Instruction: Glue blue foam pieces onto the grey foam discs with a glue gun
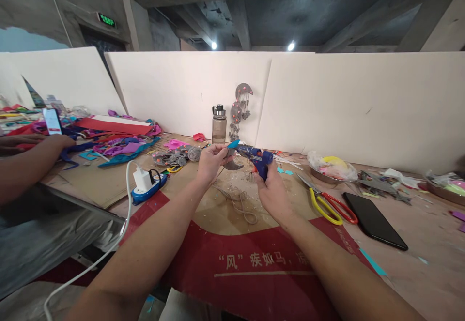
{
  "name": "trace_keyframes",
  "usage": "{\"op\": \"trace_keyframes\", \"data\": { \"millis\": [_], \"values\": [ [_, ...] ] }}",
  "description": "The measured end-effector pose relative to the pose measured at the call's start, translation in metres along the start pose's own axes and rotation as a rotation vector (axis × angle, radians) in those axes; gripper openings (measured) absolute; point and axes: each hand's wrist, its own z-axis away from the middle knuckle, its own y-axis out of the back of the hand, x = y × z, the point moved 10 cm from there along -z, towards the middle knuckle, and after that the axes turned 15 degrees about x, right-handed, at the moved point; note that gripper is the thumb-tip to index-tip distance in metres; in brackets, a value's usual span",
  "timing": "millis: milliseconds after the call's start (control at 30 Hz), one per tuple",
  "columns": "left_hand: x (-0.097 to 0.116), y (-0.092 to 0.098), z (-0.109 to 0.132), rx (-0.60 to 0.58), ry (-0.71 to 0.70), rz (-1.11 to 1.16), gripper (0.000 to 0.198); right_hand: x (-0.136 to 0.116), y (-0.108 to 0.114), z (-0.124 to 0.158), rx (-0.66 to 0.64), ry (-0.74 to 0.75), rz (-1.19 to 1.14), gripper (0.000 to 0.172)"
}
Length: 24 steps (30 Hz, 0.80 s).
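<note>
My right hand (pixel 275 192) is wrapped round the handle of a blue hot glue gun (pixel 262 159), its nozzle pointing left. The nozzle end is close to a small blue piece (pixel 233 144) at the fingertips of my left hand (pixel 211 163). Those fingers are closed in a pinch on a grey crescent-shaped felt piece (pixel 232 165), partly hidden behind them. Whether the nozzle touches the blue piece I cannot tell. Below the hands, a grey cord (pixel 241 207) lies loosely looped on the brown and red sheet (pixel 214 217), among small scraps.
Scissors (pixel 329 202) and a black phone (pixel 374 220) lie to the right. A bottle (pixel 219 126) stands by the white board, where a grey moon ornament (pixel 244 90) hangs. Left are a blue power strip (pixel 149 191), white cable (pixel 128 209) and a co-worker's arm (pixel 31 166).
</note>
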Motion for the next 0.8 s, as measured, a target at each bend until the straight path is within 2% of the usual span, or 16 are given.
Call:
{"op": "trace_keyframes", "data": {
  "millis": [300, 400, 500, 567, 600, 667, 733, 800],
  "values": [
    [-0.001, 0.003, -0.004, 0.022, 0.026, 0.025, 0.029, 0.017, 0.002, -0.005, 0.029, -0.080, -0.004, 0.043],
    [-0.001, 0.003, -0.005, 0.021, 0.028, 0.037, 0.030, 0.045, -0.005, -0.008, -0.011, -0.248, -0.026, 0.030],
    [-0.003, 0.000, -0.004, -0.007, 0.020, 0.029, 0.031, 0.086, -0.020, -0.004, -0.153, -0.491, -0.006, 0.016],
    [-0.004, -0.003, -0.003, -0.033, 0.009, 0.008, 0.032, 0.108, -0.023, -0.004, -0.213, -0.572, 0.043, 0.017],
    [-0.004, -0.004, -0.002, -0.043, 0.003, -0.002, 0.033, 0.115, -0.020, -0.007, -0.203, -0.556, 0.096, 0.020],
    [-0.005, -0.006, -0.001, -0.062, -0.011, -0.018, 0.035, 0.117, -0.003, -0.019, -0.082, -0.429, 0.254, 0.028],
    [-0.004, -0.008, -0.001, -0.073, -0.028, -0.037, 0.034, 0.102, 0.015, -0.028, 0.073, -0.277, 0.364, 0.031],
    [-0.004, -0.010, -0.001, -0.088, -0.060, -0.083, 0.030, 0.082, 0.019, -0.029, 0.144, -0.217, 0.307, 0.023]
  ]
}}
